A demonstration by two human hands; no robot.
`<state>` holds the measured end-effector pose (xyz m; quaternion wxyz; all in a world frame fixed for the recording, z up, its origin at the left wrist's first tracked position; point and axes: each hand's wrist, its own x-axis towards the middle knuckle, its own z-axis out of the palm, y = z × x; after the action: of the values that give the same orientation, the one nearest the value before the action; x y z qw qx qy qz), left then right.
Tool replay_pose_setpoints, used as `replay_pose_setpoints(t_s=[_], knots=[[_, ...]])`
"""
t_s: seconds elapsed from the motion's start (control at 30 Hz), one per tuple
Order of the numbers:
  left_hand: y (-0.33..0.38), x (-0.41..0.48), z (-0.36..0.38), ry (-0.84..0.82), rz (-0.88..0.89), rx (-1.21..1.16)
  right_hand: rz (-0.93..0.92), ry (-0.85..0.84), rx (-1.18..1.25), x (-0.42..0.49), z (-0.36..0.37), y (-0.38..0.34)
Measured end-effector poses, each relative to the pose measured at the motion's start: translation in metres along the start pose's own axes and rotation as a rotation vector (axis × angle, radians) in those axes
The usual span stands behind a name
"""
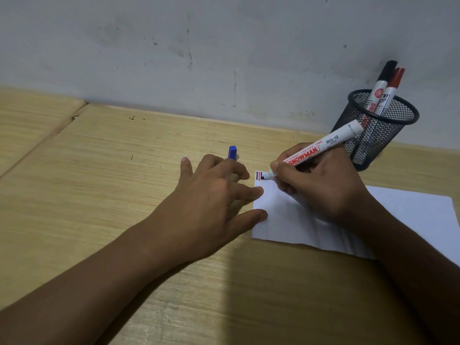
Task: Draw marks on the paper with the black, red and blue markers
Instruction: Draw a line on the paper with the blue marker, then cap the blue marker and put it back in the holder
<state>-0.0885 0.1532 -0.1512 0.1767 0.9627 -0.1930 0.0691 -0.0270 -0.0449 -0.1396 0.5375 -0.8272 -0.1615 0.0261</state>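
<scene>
Head: right hand (323, 192) pinches tilted blue marker (321, 145).

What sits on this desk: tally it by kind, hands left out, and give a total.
Markers: 3 (blue marker, black marker, red marker)
Blue cap: 1
Mesh holder: 1
Paper: 1
Total: 6

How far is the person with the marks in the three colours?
Done: dark and red marks sit on the paper, and the black marker and red marker stand capped in the mesh cup. In hand: the right hand presses the blue marker beside them; the left hand steadies the paper. Left: finishing blue, capping.
</scene>
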Motion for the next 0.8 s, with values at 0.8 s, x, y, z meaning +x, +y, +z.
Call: replay_pose_setpoints(t_s=[0.8], knots=[[0.01, 0.014, -0.021, 0.163, -0.394, -0.311, -0.015, 0.228, 0.581, 0.0, -0.035, -0.031]])
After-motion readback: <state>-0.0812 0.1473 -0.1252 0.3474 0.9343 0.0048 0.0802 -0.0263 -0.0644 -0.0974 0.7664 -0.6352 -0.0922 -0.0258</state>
